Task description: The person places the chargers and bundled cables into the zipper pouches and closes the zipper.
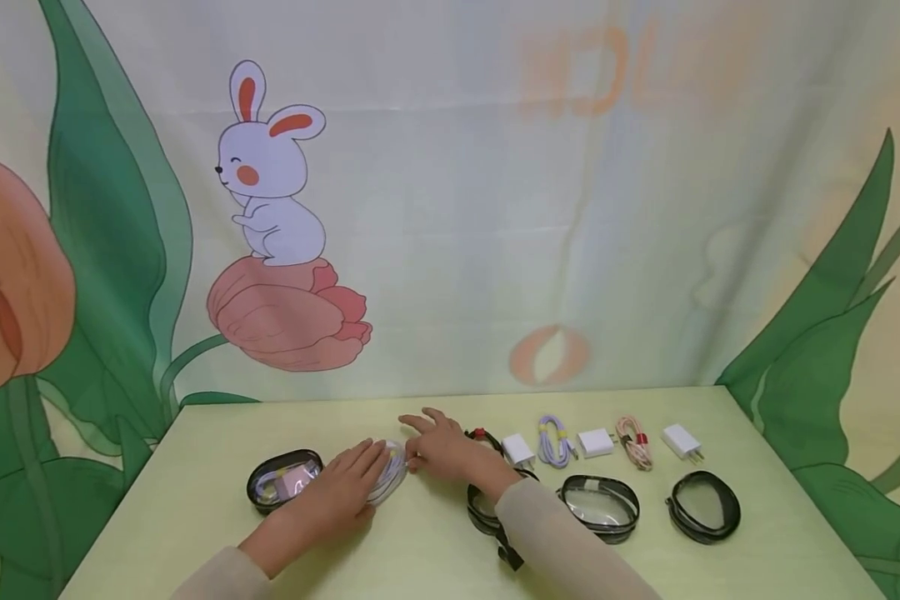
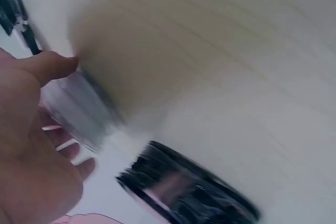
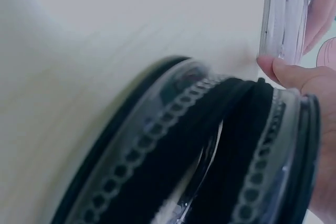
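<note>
A clear, pale-rimmed oval zip pouch [image 1: 392,478] stands on the table, with something lilac and a bit of yellow visible inside. My left hand [image 1: 348,482] holds it from the left, fingers laid across its top; the left wrist view shows thumb and fingers on opposite sides of the pouch [image 2: 81,108]. At its right edge, my right hand [image 1: 446,452] pinches with the thumb low and other fingers raised. In the right wrist view that thumb touches the pouch's end [image 3: 286,19]; whether a zipper pull is between the fingertips is hidden.
Left of my hands sits a black-rimmed pouch [image 1: 297,482] with a cable and pink item inside. Rightward are more black-rimmed pouches [image 1: 600,507], [image 1: 703,507], white charger plugs [image 1: 596,442], a lilac cable [image 1: 553,442] and a pink cable [image 1: 633,443]. A rabbit-print curtain [image 1: 435,250] hangs behind.
</note>
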Demonstrator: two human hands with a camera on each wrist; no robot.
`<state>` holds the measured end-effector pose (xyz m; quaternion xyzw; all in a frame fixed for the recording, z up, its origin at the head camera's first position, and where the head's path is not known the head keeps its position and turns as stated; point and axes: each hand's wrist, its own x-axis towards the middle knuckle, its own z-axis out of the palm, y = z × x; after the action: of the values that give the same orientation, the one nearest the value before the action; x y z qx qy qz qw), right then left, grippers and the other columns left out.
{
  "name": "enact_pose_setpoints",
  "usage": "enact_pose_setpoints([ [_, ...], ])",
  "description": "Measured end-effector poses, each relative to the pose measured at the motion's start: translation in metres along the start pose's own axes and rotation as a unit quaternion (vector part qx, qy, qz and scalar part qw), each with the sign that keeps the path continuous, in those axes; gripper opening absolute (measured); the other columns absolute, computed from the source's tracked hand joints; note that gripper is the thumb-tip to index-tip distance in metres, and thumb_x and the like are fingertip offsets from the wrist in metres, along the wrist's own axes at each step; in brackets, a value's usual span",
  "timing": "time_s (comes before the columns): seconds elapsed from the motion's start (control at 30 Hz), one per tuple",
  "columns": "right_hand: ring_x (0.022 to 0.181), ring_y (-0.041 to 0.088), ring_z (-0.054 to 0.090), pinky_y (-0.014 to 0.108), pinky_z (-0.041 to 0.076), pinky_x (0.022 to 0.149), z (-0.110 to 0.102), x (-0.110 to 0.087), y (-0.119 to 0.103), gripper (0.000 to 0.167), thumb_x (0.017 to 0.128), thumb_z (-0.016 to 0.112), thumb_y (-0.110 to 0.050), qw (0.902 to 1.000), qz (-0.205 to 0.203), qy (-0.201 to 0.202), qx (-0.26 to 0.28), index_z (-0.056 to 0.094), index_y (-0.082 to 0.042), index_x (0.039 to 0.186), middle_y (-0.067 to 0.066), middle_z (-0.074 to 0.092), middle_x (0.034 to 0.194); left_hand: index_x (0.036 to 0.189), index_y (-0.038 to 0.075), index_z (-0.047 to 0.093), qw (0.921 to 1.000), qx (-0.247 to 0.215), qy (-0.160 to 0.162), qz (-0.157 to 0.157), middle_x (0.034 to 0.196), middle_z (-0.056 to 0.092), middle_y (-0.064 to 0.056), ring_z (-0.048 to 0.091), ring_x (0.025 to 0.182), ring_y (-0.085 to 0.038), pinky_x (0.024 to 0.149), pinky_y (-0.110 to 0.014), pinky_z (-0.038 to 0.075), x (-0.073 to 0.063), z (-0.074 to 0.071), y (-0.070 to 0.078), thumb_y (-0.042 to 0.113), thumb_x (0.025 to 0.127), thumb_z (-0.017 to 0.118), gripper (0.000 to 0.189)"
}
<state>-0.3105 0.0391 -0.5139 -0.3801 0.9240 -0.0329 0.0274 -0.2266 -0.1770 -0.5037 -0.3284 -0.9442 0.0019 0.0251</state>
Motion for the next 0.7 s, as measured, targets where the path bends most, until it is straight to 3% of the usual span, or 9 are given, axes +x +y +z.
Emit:
enact_pose_setpoints([
  [0.1,0.152,0.036,0.024,0.054,0.039,0.113,0.0,0.0,0.0,0.014,0.103,0.061,-0.03,0.9999,-0.013,-0.008,-0.007,0.073,-0.024,0.099,0.001,0.03,0.165,0.15,-0.01,0.039,0.9996,-0.003,0.012,0.026,0.156,0.038,-0.026,0.036,0.145,-0.043,0.114,-0.055,0.037,-0.001,0.006,-0.005,0.018,0.094,0.069,0.07],
  [0.2,0.152,0.036,0.024,0.051,0.038,0.115,0.001,0.0,0.0,0.016,0.105,0.058,-0.029,0.9996,-0.019,-0.018,-0.01,0.072,-0.021,0.101,0.005,0.031,0.165,0.15,-0.011,0.037,0.9993,-0.004,0.019,0.032,0.156,0.037,-0.028,0.037,0.144,-0.044,0.113,-0.056,0.038,-0.001,0.011,-0.007,0.016,0.094,0.066,0.068],
  [0.4,0.153,0.039,0.021,0.048,0.031,0.119,0.003,-0.003,-0.007,0.023,0.108,0.051,-0.027,0.998,-0.024,-0.053,-0.023,0.068,-0.013,0.115,0.017,0.035,0.161,0.151,-0.011,0.035,0.9997,-0.022,-0.01,0.006,0.158,0.034,-0.028,0.033,0.146,-0.044,0.114,-0.057,0.036,0.0,0.009,0.0,0.015,0.096,0.063,0.067],
  [0.5,0.152,0.042,0.022,0.048,0.032,0.119,0.005,-0.007,-0.011,0.024,0.109,0.047,-0.026,0.9973,-0.024,-0.063,-0.029,0.061,-0.011,0.121,0.019,0.036,0.16,0.15,-0.011,0.036,0.9997,-0.007,-0.023,-0.001,0.157,0.035,-0.028,0.034,0.146,-0.044,0.114,-0.056,0.037,0.001,0.008,0.004,0.016,0.096,0.064,0.067],
  [0.7,0.152,0.044,0.02,0.048,0.042,0.112,0.002,-0.011,-0.011,0.017,0.107,0.053,-0.029,0.9968,-0.059,-0.044,-0.033,0.064,-0.017,0.11,0.021,0.025,0.164,0.149,-0.011,0.038,0.999,0.041,-0.009,-0.012,0.157,0.037,-0.027,0.037,0.145,-0.042,0.113,-0.053,0.039,0.003,0.009,0.006,0.021,0.095,0.066,0.069],
])
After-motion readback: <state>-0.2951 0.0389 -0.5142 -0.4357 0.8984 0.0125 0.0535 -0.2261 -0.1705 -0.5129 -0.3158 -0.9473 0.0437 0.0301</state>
